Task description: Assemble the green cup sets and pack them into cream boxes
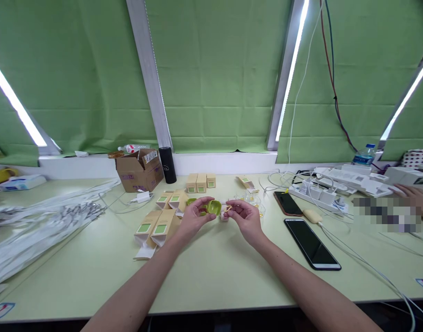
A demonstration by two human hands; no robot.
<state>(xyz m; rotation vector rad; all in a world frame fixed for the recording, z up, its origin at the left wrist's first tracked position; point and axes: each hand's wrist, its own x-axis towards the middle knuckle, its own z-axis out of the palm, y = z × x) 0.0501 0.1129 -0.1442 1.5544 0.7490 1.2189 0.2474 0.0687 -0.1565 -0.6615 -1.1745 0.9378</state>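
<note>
In the middle of the head view, my left hand [196, 216] is closed on a small green open cup-like case [214, 207]. Beside it, my right hand [245, 219] pinches a small yellowish looped piece [227, 209], close to the case's right side. A small pale object [224, 216] shows under the right fingertips; its kind is unclear. Several clear plastic pieces [258, 203] with yellow spots lie behind my right hand. Left of my hands stand opened small cardboard boxes [165, 225] with green labels, some flaps out.
Closed small boxes [201, 183] stand at the back, near a brown carton [138, 170] and black cylinder [167, 165]. White strips [59, 221] cover the left. Phones [312, 243], [287, 204] and a power strip [318, 199] lie right, with another person's hand [415, 198] beyond.
</note>
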